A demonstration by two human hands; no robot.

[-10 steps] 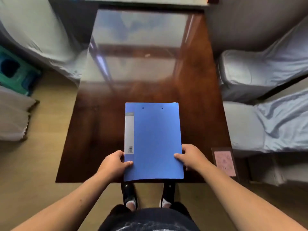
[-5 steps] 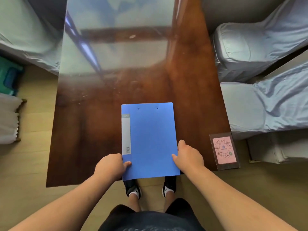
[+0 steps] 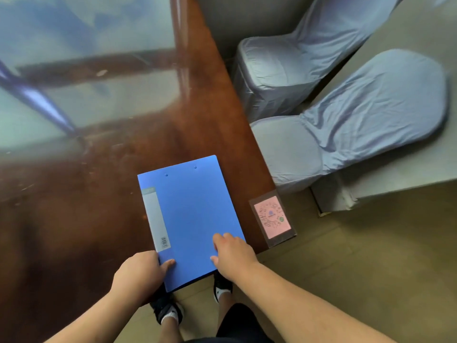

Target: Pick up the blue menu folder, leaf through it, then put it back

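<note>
The blue menu folder is closed, with a white spine label along its left side. Its near end juts past the front edge of the glossy brown table. My left hand grips the folder's near left corner, thumb on the cover. My right hand holds the near right edge, with fingers spread over the cover.
A pink QR card in a clear sleeve lies on the table's front right corner, close to the folder. Two chairs in grey-blue covers stand to the right of the table. My feet in black shoes are below the table edge.
The view has swung left and down, so the folder now sits tilted in frame. My right hand has slid further onto the cover. Both hands stay on the folder.
</note>
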